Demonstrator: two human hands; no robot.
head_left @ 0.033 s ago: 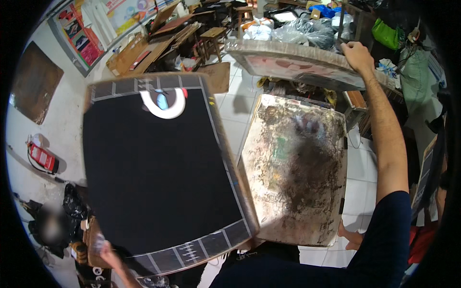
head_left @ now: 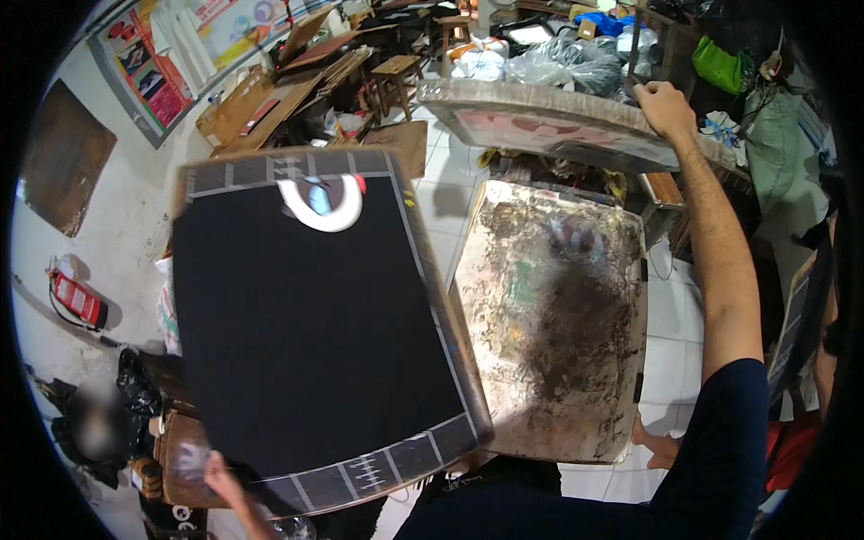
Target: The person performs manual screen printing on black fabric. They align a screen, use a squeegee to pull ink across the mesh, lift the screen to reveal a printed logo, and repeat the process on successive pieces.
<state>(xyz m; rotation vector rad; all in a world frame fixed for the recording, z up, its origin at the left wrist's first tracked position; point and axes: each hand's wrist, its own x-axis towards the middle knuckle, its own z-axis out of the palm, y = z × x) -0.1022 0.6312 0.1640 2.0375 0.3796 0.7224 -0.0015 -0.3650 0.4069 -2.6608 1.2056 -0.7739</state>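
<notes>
Black cloth [head_left: 315, 342] is being borne face up on a panel [head_left: 409, 454], which is being held toward the left, its lower right corner overlapping the edge of a stained board [head_left: 513, 360] as seen from above; whether the two are touching cannot be told. At the cloth's far edge a print [head_left: 324, 223] with a white curve and a blue patch is being shown. Beyond the board, a frame [head_left: 522, 101] is being held up at a slant, its underside being turned partly toward the board.

As a judgement, the panel is being handled beside the board while the frame is being held clear; whether the panel is being brought in or taken off cannot be told. For the next move, steady support of the panel seems to be called for, with its corner being guided clear of the board's edge and the frame being held out of its path.

By the left hand [head_left: 220, 477] the panel's near left edge is being gripped, clamped as far as is being shown; any fingers underneath are being hidden. By the right hand [head_left: 668, 110] the frame's upper rim is being clasped, the fingers being curled over it.
</notes>
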